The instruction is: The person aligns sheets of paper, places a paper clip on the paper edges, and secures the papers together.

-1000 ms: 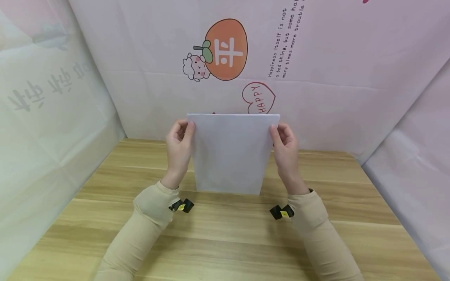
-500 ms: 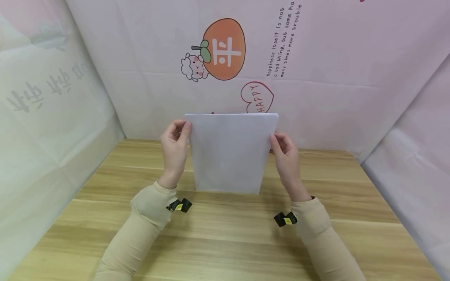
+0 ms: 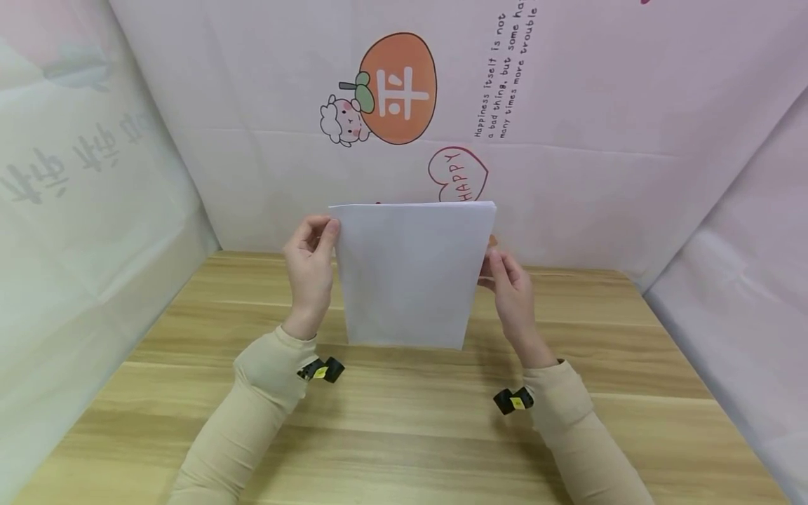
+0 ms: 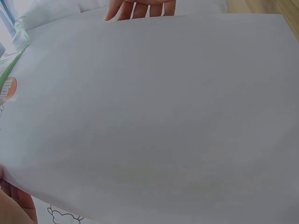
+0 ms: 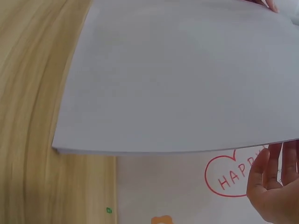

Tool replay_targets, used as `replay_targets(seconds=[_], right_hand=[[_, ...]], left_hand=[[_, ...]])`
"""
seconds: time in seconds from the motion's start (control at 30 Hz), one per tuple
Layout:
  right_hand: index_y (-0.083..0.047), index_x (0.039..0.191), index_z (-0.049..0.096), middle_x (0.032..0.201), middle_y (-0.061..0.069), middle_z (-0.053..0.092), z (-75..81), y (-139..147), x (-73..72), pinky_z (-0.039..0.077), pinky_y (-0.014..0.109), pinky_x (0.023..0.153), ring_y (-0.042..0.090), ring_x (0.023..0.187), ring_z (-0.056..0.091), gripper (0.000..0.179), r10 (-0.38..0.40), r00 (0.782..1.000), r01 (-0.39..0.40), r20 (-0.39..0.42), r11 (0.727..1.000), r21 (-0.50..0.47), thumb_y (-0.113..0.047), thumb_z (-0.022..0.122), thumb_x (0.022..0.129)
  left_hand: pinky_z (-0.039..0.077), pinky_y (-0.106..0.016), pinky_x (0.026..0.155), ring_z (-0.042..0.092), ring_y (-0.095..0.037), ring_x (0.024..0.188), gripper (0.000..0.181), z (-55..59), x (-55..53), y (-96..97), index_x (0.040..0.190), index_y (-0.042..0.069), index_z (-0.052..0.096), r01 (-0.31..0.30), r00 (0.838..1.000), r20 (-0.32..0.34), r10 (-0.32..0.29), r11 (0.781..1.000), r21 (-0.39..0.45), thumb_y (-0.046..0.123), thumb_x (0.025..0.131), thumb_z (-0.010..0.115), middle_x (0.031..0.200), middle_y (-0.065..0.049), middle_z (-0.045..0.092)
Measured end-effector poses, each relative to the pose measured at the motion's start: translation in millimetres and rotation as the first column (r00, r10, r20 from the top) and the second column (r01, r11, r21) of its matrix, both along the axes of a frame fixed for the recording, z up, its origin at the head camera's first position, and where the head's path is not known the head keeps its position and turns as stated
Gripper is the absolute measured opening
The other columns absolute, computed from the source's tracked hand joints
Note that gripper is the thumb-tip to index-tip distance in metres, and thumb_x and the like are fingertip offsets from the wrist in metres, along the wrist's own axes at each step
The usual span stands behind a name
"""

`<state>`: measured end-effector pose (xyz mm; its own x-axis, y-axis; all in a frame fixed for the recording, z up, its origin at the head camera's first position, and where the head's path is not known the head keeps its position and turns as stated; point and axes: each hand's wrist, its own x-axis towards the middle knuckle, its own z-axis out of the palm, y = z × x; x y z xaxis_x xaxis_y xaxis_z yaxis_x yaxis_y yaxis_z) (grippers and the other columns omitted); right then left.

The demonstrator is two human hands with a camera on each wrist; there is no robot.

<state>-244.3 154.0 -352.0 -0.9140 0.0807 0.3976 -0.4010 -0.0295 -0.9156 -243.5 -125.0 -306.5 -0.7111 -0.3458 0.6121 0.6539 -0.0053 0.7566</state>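
A stack of white paper (image 3: 407,273) stands upright, its broad face towards me and its lower edge right at the tabletop. My left hand (image 3: 309,266) pinches its upper left corner, thumb in front and fingers behind. Along the right edge, below the upper corner, is my right hand (image 3: 513,291); its thumb is off the front face. In the right wrist view the fingers of the right hand (image 5: 275,182) reach up to the paper's edge, their tips partly hidden. The left wrist view is mostly filled by the paper (image 4: 154,112), with right-hand fingers along its top edge.
The wooden table (image 3: 404,428) spreads under and in front of the paper. Behind rises a white printed cloth (image 3: 600,140) with an orange fruit drawing (image 3: 399,88) and a red heart (image 3: 459,174). Cloth walls stand at both sides. A small dark camera sits on each wrist.
My right hand has slid down along the right edge, its thumb coming off the paper's front. The left hand keeps its pinch, shifting slightly left with the paper.
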Motion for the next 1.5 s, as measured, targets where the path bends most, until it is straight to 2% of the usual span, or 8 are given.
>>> replay_targets(seconds=[0.37, 0.57, 0.7, 0.8, 0.9, 1.03, 1.17, 1.5], right_hand=[[-0.013, 0.094, 0.06, 0.088, -0.008, 0.064, -13.9, 8.7, -6.0, 0.053, 0.028, 0.078, 0.008, 0.085, 0.061, 0.024, 0.012, 0.999, -0.015, 0.043, 0.997, 0.079, -0.03, 0.044, 0.101], [-0.003, 0.102, 0.059, 0.089, -0.01, 0.064, -20.7, 13.6, -10.9, 0.053, 0.029, 0.079, 0.007, 0.086, 0.062, 0.029, 0.028, 0.998, -0.036, 0.051, 0.987, 0.156, -0.026, 0.041, 0.102], [0.004, 0.108, 0.058, 0.091, -0.014, 0.064, -26.1, 19.7, -15.5, 0.053, 0.027, 0.078, 0.008, 0.088, 0.062, 0.036, 0.029, 0.998, -0.043, 0.057, 0.965, 0.257, -0.027, 0.04, 0.103], [0.004, 0.111, 0.059, 0.094, -0.01, 0.065, -30.4, 24.1, -18.3, 0.053, 0.033, 0.081, 0.015, 0.091, 0.064, 0.039, 0.019, 0.998, -0.04, 0.065, 0.938, 0.345, -0.03, 0.041, 0.102], [0.003, 0.111, 0.06, 0.099, 0.005, 0.068, -34.8, 26.8, -20.3, 0.051, 0.044, 0.085, 0.026, 0.097, 0.064, 0.041, 0.005, 0.998, -0.033, 0.065, 0.903, 0.429, -0.033, 0.042, 0.102], [0.001, 0.11, 0.063, 0.107, 0.018, 0.067, -40.6, 29.2, -24.2, 0.049, 0.049, 0.088, 0.033, 0.104, 0.062, 0.042, -0.025, 0.999, -0.002, 0.04, 0.825, 0.566, -0.035, 0.041, 0.102], [-0.002, 0.116, 0.063, 0.115, 0.017, 0.066, -45.9, 32.4, -28.6, 0.049, 0.049, 0.089, 0.034, 0.106, 0.062, 0.043, -0.046, 0.999, 0.016, 0.027, 0.745, 0.667, -0.036, 0.041, 0.101], [-0.006, 0.124, 0.059, 0.126, 0.019, 0.06, -51.9, 35.4, -38.3, 0.048, 0.052, 0.091, 0.039, 0.11, 0.06, 0.039, -0.022, 0.999, -0.02, 0.045, 0.648, 0.761, -0.033, 0.041, 0.102]], left_hand=[[0.043, -0.02, 0.067, 0.054, -0.01, 0.074, 0.025, -1.3, -2.9, 1.4, 0.094, -0.009, 0.061, -0.001, 1.0, -0.014, 0.001, 1.0, 0.004, 0.015, 0.09, 0.064, 0.082, 0.005, 0.06], [0.043, -0.02, 0.067, 0.054, -0.01, 0.073, 0.026, -1.3, -3.5, 1.9, 0.094, -0.01, 0.06, 0.008, 1.0, -0.02, -0.007, 1.0, 0.021, 0.014, 0.09, 0.065, 0.081, 0.006, 0.06], [0.043, -0.02, 0.067, 0.054, -0.01, 0.074, 0.025, -1.8, -3.1, 0.7, 0.095, -0.011, 0.059, 0.004, 1.0, -0.023, -0.004, 1.0, 0.019, 0.013, 0.09, 0.065, 0.082, 0.006, 0.06], [0.044, -0.02, 0.068, 0.054, -0.01, 0.075, 0.026, -2.2, -3.0, -0.2, 0.096, -0.011, 0.059, 0.003, 1.0, -0.026, -0.003, 1.0, 0.018, 0.013, 0.09, 0.065, 0.082, 0.007, 0.06], [0.044, -0.02, 0.068, 0.054, -0.01, 0.075, 0.026, -2.0, -2.4, -0.7, 0.095, -0.011, 0.059, 0.004, 1.0, -0.026, -0.003, 1.0, 0.021, 0.013, 0.09, 0.065, 0.082, 0.006, 0.061], [0.044, -0.02, 0.068, 0.054, -0.011, 0.075, 0.024, -1.6, -1.9, -0.8, 0.094, -0.009, 0.059, 0.003, 1.0, -0.023, -0.003, 1.0, 0.018, 0.014, 0.09, 0.065, 0.082, 0.006, 0.061], [0.044, -0.02, 0.067, 0.054, -0.01, 0.075, 0.023, -1.1, -1.6, 0.3, 0.093, -0.008, 0.06, 0.015, 1.0, -0.026, -0.014, 1.0, 0.023, 0.014, 0.09, 0.064, 0.082, 0.004, 0.061], [0.045, -0.02, 0.067, 0.055, -0.011, 0.075, 0.019, -2.1, -1.3, 0.5, 0.092, -0.004, 0.062, 0.015, 0.999, -0.042, -0.014, 0.999, 0.032, 0.015, 0.09, 0.065, 0.083, 0.002, 0.061]])
